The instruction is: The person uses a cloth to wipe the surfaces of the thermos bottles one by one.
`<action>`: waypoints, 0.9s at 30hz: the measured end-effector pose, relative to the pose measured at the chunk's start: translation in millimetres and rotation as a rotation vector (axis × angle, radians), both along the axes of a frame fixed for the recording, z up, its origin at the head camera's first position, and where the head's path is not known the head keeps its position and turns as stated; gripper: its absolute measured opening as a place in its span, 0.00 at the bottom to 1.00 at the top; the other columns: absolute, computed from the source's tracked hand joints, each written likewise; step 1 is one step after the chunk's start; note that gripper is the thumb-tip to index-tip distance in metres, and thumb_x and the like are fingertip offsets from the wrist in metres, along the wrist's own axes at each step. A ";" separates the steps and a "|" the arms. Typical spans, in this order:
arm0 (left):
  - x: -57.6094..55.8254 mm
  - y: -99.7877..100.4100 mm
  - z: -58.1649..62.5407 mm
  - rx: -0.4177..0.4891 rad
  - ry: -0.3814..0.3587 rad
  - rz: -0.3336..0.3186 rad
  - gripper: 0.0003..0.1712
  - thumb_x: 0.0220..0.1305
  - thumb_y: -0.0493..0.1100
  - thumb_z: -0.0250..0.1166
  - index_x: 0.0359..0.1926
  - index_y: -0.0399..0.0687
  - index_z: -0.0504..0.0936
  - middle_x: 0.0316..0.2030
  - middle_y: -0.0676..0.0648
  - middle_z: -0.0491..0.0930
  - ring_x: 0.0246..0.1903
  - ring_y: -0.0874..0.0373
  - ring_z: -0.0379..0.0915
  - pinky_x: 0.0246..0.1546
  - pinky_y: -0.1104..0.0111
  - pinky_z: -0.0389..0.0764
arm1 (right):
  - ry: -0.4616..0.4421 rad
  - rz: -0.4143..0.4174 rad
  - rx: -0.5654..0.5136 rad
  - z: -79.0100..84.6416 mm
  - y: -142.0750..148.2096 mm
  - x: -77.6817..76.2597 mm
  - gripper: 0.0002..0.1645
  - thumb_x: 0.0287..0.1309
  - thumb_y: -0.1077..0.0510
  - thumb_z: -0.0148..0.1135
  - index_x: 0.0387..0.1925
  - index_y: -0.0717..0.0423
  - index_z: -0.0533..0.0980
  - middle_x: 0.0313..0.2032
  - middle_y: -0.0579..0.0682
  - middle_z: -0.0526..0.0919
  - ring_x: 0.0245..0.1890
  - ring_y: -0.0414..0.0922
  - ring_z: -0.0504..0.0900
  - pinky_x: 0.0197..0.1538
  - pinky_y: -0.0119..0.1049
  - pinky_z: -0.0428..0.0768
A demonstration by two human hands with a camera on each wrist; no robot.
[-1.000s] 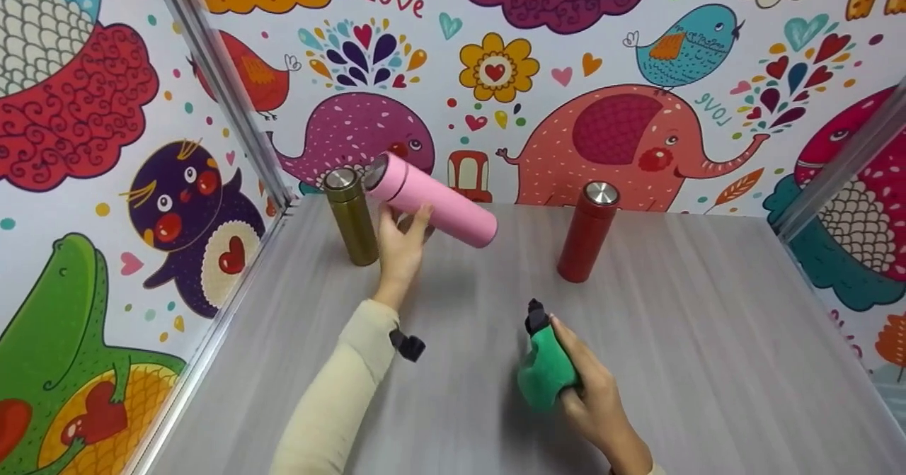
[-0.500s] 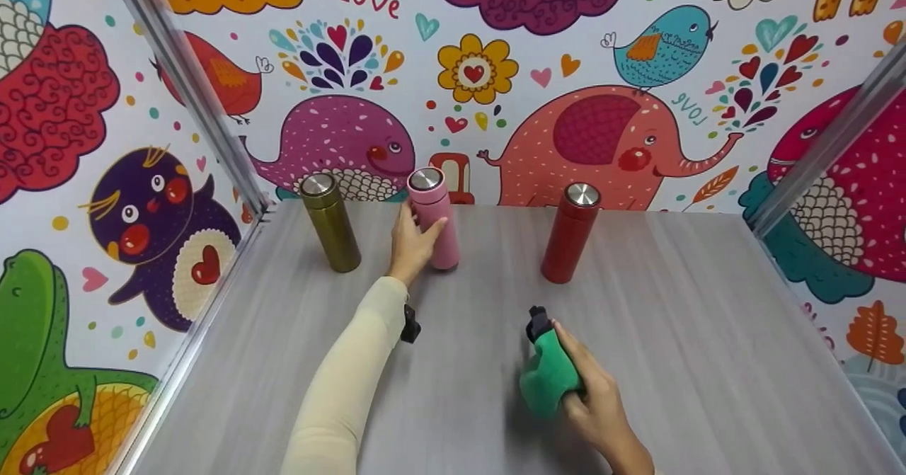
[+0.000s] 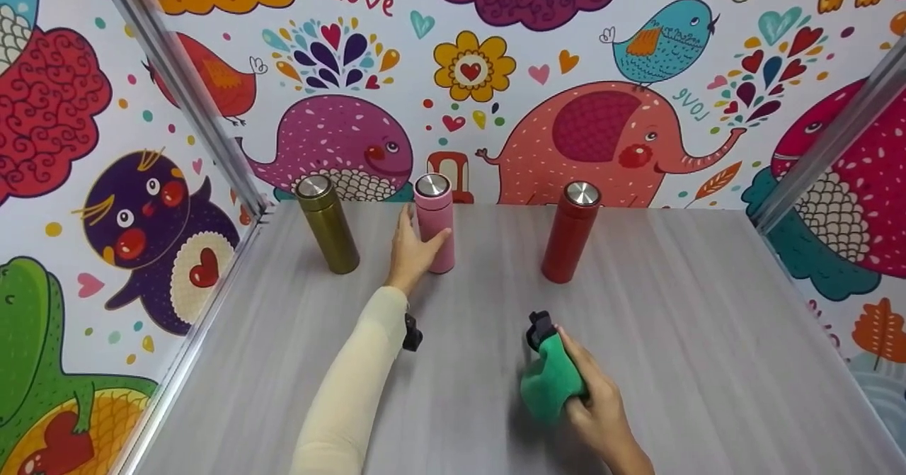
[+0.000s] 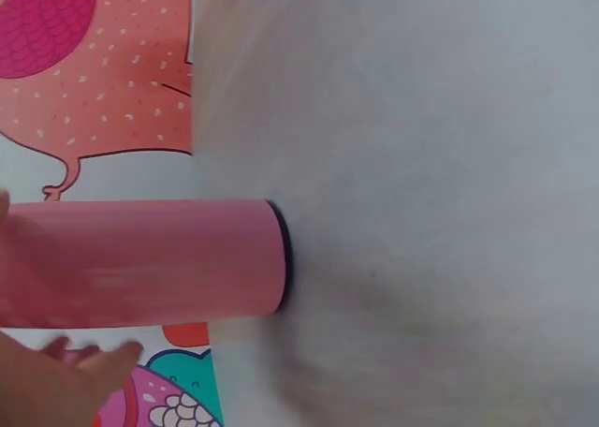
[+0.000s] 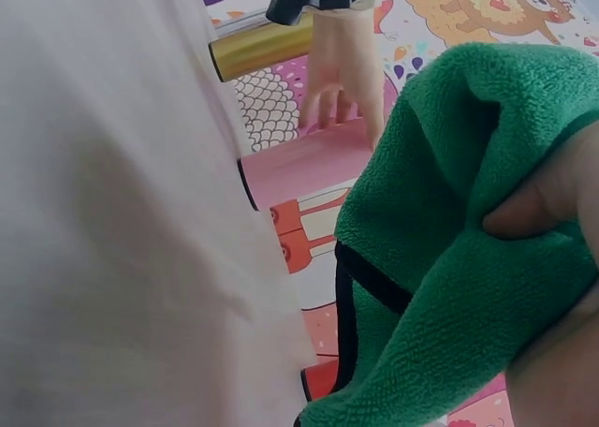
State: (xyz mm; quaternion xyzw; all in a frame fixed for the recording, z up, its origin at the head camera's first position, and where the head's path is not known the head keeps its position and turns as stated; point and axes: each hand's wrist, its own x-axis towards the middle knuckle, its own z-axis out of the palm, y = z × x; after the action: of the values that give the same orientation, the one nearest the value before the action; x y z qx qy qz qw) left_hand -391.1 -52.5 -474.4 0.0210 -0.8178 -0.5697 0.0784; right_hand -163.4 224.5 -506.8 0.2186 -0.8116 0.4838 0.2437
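A pink thermos flask [image 3: 434, 227] stands upright on the table, its steel-topped lid uppermost. My left hand [image 3: 414, 252] is around its left and near side, thumb in front and fingers behind. In the left wrist view a gap shows between the fingers [image 4: 108, 366] and the pink flask [image 4: 150, 263]. In my right hand [image 3: 601, 397] a green terry cloth [image 3: 551, 383] is gripped and bunched up, with a dark part at its far end. The right wrist view shows the cloth's black edging and the thumb pressing into its folds.
An olive-gold flask [image 3: 331, 231] stands left of the pink one, and a red flask [image 3: 570, 238] stands to the right. Behind them rises a cartoon-printed wall [image 3: 524, 128]. Metal posts [image 3: 205, 100] frame the corners of the grey table [image 3: 467, 362].
The left hand has brought the tilted pink flask down to stand upright on the table between the other two, and its fingers have loosened. The right hand keeps the cloth almost in place.
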 end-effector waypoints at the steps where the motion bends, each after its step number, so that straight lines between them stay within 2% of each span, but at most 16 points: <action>1: 4.7 -1.6 0.2 0.006 -0.008 0.015 0.58 0.62 0.59 0.71 0.79 0.46 0.45 0.76 0.41 0.52 0.74 0.47 0.48 0.72 0.50 0.54 | 0.003 -0.005 0.000 -0.6 0.7 -0.1 0.63 0.25 0.91 0.47 0.72 0.62 0.64 0.67 0.60 0.71 0.68 0.40 0.67 0.67 0.28 0.63; 3: 19.4 -5.2 0.0 0.030 -0.007 0.038 0.60 0.59 0.62 0.72 0.79 0.45 0.46 0.76 0.40 0.52 0.74 0.46 0.48 0.72 0.50 0.54 | 0.006 -0.015 0.000 -1.7 2.5 -0.5 0.63 0.24 0.91 0.47 0.72 0.62 0.64 0.67 0.59 0.71 0.68 0.39 0.67 0.67 0.27 0.63; 5: 39.5 -8.7 -1.6 0.079 0.027 0.039 0.60 0.58 0.62 0.73 0.78 0.45 0.48 0.75 0.40 0.54 0.74 0.47 0.50 0.71 0.51 0.56 | 0.011 -0.027 -0.001 -2.4 4.7 -1.2 0.63 0.24 0.91 0.47 0.72 0.61 0.64 0.66 0.59 0.72 0.67 0.40 0.68 0.66 0.27 0.64; 12: 131.0 -16.9 -12.3 0.198 0.122 -0.048 0.53 0.58 0.53 0.76 0.76 0.44 0.56 0.72 0.44 0.62 0.72 0.51 0.55 0.69 0.50 0.61 | -0.023 -0.081 -0.014 -1.2 9.5 -1.5 0.64 0.26 0.90 0.48 0.73 0.56 0.65 0.65 0.59 0.73 0.66 0.37 0.69 0.65 0.25 0.65; 14: 153.2 -18.2 -16.3 0.225 0.139 -0.071 0.51 0.58 0.48 0.76 0.76 0.43 0.57 0.71 0.44 0.64 0.71 0.50 0.56 0.69 0.49 0.61 | -0.038 -0.090 -0.018 -0.1 9.2 -1.7 0.63 0.27 0.90 0.49 0.73 0.55 0.65 0.65 0.57 0.73 0.66 0.37 0.69 0.65 0.24 0.65; 17: 178.7 -19.4 -23.2 0.242 0.141 -0.083 0.51 0.58 0.45 0.76 0.75 0.42 0.57 0.70 0.43 0.65 0.71 0.49 0.57 0.68 0.50 0.62 | -0.044 -0.091 -0.020 0.8 8.2 -1.5 0.63 0.29 0.90 0.49 0.73 0.55 0.65 0.66 0.56 0.73 0.66 0.36 0.68 0.65 0.23 0.64; 19: 189.4 -19.4 -27.8 0.245 0.131 -0.076 0.50 0.59 0.46 0.76 0.75 0.43 0.57 0.70 0.44 0.65 0.71 0.49 0.58 0.68 0.51 0.62 | -0.044 -0.090 -0.020 0.7 7.9 -0.2 0.63 0.29 0.90 0.49 0.73 0.55 0.65 0.65 0.56 0.73 0.66 0.36 0.69 0.65 0.23 0.64; 21: 194.4 -18.7 -30.8 0.240 0.132 -0.067 0.50 0.59 0.46 0.75 0.75 0.44 0.57 0.69 0.45 0.65 0.70 0.50 0.58 0.68 0.52 0.63 | -0.040 -0.087 -0.020 0.5 7.8 0.5 0.62 0.29 0.91 0.49 0.73 0.56 0.64 0.66 0.56 0.73 0.66 0.36 0.69 0.65 0.24 0.64; 24: 193.9 -15.4 -31.3 0.235 0.151 -0.081 0.48 0.60 0.45 0.75 0.75 0.44 0.58 0.70 0.45 0.65 0.70 0.51 0.58 0.68 0.52 0.63 | -0.039 -0.085 -0.019 0.1 8.3 1.1 0.63 0.29 0.91 0.49 0.73 0.55 0.64 0.66 0.57 0.72 0.66 0.37 0.68 0.65 0.24 0.64; 27: 186.2 -8.4 -25.5 0.235 0.195 -0.128 0.48 0.60 0.45 0.75 0.75 0.42 0.58 0.70 0.44 0.65 0.70 0.51 0.59 0.68 0.52 0.62 | -0.040 -0.084 -0.019 -0.2 9.6 1.7 0.63 0.28 0.91 0.49 0.73 0.55 0.64 0.66 0.58 0.72 0.66 0.37 0.68 0.65 0.24 0.65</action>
State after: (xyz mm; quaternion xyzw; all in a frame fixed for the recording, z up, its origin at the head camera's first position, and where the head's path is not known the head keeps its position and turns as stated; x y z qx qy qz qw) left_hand -204.9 -60.9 -499.9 -0.0777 -0.7337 -0.6647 0.1179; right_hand -161.6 234.1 -507.0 0.1722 -0.8203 0.4849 0.2496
